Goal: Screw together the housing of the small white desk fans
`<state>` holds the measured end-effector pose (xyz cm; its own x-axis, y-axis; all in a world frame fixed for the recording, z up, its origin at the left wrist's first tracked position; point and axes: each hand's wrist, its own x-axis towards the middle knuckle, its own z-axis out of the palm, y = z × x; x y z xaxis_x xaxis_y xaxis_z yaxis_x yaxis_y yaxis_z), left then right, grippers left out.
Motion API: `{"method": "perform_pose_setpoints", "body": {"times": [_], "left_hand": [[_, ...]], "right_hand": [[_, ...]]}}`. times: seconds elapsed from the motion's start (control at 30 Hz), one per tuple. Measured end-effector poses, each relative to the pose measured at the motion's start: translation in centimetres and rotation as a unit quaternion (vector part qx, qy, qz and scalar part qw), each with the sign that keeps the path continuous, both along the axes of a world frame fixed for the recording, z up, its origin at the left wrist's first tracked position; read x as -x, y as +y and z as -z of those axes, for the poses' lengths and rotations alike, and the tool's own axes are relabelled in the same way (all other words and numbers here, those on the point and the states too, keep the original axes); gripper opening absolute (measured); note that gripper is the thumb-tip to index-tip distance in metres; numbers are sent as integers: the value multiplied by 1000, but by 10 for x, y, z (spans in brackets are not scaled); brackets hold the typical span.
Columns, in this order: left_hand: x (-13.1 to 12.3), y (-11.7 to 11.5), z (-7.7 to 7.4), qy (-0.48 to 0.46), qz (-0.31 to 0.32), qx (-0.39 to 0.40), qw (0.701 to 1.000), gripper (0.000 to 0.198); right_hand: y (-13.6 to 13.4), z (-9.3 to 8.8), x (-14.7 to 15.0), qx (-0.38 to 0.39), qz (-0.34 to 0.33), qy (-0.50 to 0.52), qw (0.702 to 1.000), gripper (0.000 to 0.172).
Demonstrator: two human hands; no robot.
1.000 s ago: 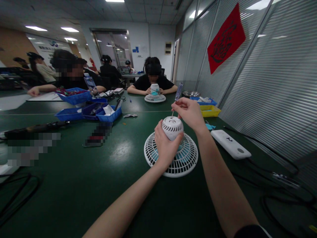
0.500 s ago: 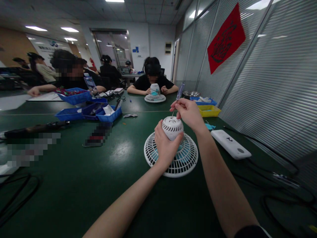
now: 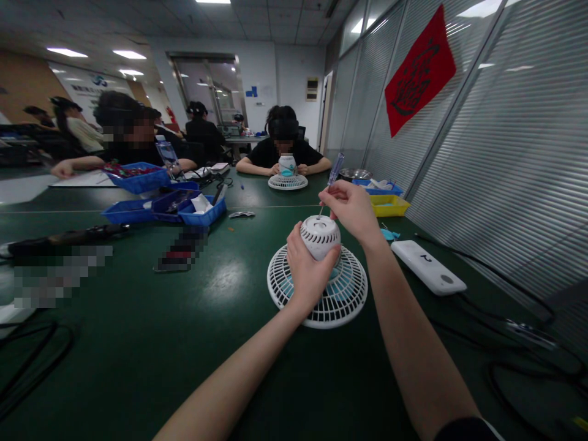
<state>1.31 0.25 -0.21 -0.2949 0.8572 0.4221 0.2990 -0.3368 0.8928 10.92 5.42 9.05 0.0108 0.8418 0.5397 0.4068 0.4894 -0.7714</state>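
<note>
A small white fan (image 3: 320,237) lies face down on the green table, its round slotted grille (image 3: 342,306) underneath and its vented motor housing on top. Pale blue blades show through the grille bars. My left hand (image 3: 309,269) is wrapped round the near left side of the housing. Above it, my right hand (image 3: 348,205) pinches a screwdriver (image 3: 336,169) with a clear purplish handle. The shaft slants down to the top of the housing, at a hole near its far edge. Whether a screw sits under the tip I cannot tell.
Blue parts trays (image 3: 202,211) stand at the left, near a phone (image 3: 181,250) and a dark tool (image 3: 64,239). On the right are a yellow tray (image 3: 389,206), a white power bank (image 3: 429,267) and black cables. Across the table a person sits behind another fan (image 3: 287,173).
My right hand has shifted slightly, its fingers now closer together on the screwdriver, which leans a little more to the right. The fan and my left hand stay in place.
</note>
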Motion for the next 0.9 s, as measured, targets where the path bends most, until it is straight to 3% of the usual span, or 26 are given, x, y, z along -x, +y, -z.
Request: {"method": "perform_pose_setpoints", "body": {"times": [0.47, 0.7, 0.9], "left_hand": [[1, -1, -2, -1, 1, 2, 1000, 75], [0, -1, -2, 1, 3, 2, 1000, 75], [0, -1, -1, -1, 1, 1, 1000, 75]], "right_hand": [[-1, -4, 0, 38, -26, -7, 999, 15], [-1, -2, -2, -1, 0, -50, 999, 10], [-4, -4, 0, 25, 8, -22, 999, 13]]}}
